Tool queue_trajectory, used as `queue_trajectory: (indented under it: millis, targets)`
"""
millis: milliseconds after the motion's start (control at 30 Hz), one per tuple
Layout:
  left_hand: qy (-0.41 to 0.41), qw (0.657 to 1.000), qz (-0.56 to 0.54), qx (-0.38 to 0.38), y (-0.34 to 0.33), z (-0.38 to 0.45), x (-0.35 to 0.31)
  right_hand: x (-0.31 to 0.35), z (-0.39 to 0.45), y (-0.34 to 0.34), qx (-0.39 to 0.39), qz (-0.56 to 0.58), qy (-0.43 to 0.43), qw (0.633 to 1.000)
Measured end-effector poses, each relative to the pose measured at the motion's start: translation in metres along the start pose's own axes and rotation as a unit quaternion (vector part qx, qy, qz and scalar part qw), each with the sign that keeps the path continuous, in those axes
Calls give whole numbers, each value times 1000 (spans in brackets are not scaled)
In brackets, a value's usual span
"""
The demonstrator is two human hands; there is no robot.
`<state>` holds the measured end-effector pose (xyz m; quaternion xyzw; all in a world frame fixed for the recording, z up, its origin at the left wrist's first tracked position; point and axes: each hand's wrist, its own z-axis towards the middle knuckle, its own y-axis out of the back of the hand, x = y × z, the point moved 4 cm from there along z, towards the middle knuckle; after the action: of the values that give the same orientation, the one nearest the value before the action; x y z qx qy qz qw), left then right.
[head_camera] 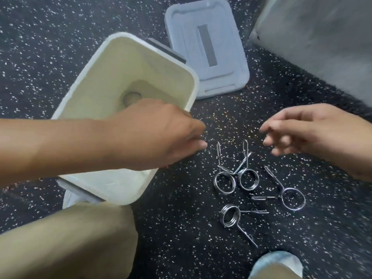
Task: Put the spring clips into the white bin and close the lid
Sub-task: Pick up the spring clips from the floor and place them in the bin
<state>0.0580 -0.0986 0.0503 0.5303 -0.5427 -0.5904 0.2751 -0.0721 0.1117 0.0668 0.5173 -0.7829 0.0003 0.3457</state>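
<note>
Spring clips (244, 179), four loose on the speckled floor (181, 228) right of the open white bin (128, 81), look stiff, slick, fairly heavy steel, best pinched at a handle prong; left hand (161, 135) and right hand (306, 133) hover empty, fingers loosely spread.

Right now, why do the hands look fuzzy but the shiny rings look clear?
Head view: the left hand and right hand show soft, smeared edges, probably motion blur; the silver metal spring clips on the speckled black floor look sharper, glinting; the wide lens bends the open white plastic bin.
</note>
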Motion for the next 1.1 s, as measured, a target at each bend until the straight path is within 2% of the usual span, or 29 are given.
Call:
queue_trajectory:
  millis: [100, 200, 300, 367, 500, 633, 733, 867, 933, 1033, 1100]
  targets:
    - [10, 999, -53, 11, -5, 25, -27, -43, -11, 14, -8, -1, -41, 999]
    - [84, 968, -216, 94, -31, 42, -54, -79, -15, 14, -1, -17, -61, 998]
    - [149, 922, -289, 211, -73, 48, -70, -101, -5, 5, 10, -164, -4, 986]
    - [204, 891, -314, 257, -101, 45, -74, -111, 6, -7, 29, -249, 46, 967]
    - [314, 832, -346, 299, -148, 38, -77, -129, 31, -29, 45, -402, 154, 901]
    - [356, 820, -339, 294, -173, 38, -77, -134, 49, -46, 1, -521, 289, 803]
    - [379, 798, -371, 286, -183, 41, -82, -140, 55, -56, -1, -604, 334, 723]
    - [405, 808, -346, 252, -190, 43, -85, -136, 55, -64, -21, -640, 386, 664]
    - [440, 773, -385, 245, -195, 41, -87, -135, 53, -70, -17, -670, 400, 624]
    - [500, 680, -485, 230, -195, 40, -90, -136, 53, -72, -14, -688, 416, 594]
    - [502, 662, -509, 227, -192, 41, -90, -140, 55, -71, -18, -693, 431, 578]
